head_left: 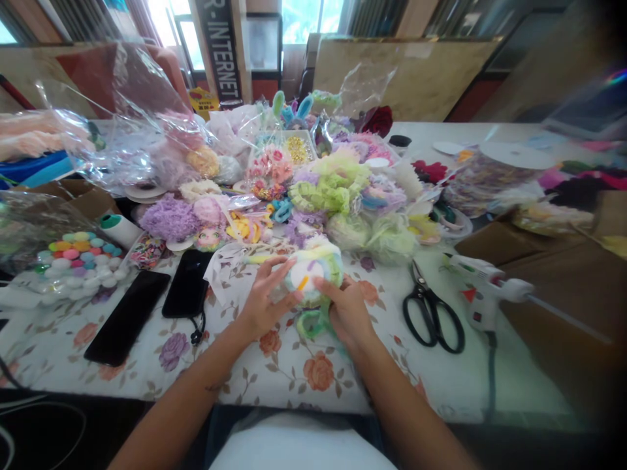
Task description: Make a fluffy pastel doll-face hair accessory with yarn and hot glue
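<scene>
Between my two hands, just above the flowered tablecloth, is a small round craft piece (313,267) with a white middle, an orange strip and a pastel ruffled edge. My left hand (268,294) grips its left side, thumb towards the front. On the right side my right hand (347,307) is closed on it, its thumb pressed on the white face. Some fingers are hidden behind the piece. A green ribbon-like loop (313,323) hangs below it. Black-handled scissors (431,313) lie to the right of my right hand, apart from it.
A glue gun (482,290) with its cord lies at the right, beside a cardboard box (553,313). Two black phones (128,318) lie at the left. Heaped yarn, green ruffled trim (337,179), beads and plastic bags fill the back; pompoms (81,254) stand far left.
</scene>
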Demonstrator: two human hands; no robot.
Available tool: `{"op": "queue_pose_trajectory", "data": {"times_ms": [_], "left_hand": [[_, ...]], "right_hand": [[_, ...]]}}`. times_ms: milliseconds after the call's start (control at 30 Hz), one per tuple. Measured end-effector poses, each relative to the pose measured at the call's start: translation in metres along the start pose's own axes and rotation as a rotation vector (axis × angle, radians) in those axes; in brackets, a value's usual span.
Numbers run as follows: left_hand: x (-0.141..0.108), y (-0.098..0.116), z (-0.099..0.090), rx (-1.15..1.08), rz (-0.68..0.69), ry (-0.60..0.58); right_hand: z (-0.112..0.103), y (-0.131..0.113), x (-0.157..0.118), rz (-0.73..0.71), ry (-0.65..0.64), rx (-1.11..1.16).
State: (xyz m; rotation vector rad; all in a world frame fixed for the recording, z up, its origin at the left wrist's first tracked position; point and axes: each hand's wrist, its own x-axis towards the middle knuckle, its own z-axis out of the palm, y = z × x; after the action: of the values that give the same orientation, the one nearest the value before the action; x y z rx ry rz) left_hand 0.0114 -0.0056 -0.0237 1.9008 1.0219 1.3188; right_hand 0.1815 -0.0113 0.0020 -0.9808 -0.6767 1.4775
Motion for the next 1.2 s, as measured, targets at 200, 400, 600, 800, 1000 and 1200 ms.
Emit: {"op": "queue_pose_trajectory", "data": {"times_ms": [200,400,600,800,1000,1200], "left_hand": [[0.007,0.003,-0.010,0.033,-0.003,-0.114],[0.009,0.009,-0.015,0.075,0.025,-0.200],[0.007,0.007,-0.009,0.075,0.059,-0.114],[0.004,0.005,-0.006,0.033,0.001,-0.117],[0.006,0.006,-0.010,0.010,-0.063,-0.152],[0.009,0.010,-0.014,-0.226,-0.137,-0.119]], "right_hand": [[-0.004,-0.006,0.002,0.057,-0.043,-0.021],[-0.007,-0.008,0.002,0.102,-0.116,-0.124],[-0.007,-0.003,0.002,0.075,-0.125,-0.131],[-0.006,0.000,0.000,0.079,-0.093,-0.107],[-0.002,-0.004,0.000,0.079,-0.072,-0.104],[0.002,-0.012,0.004,0.030,-0.045,-0.318]]}}
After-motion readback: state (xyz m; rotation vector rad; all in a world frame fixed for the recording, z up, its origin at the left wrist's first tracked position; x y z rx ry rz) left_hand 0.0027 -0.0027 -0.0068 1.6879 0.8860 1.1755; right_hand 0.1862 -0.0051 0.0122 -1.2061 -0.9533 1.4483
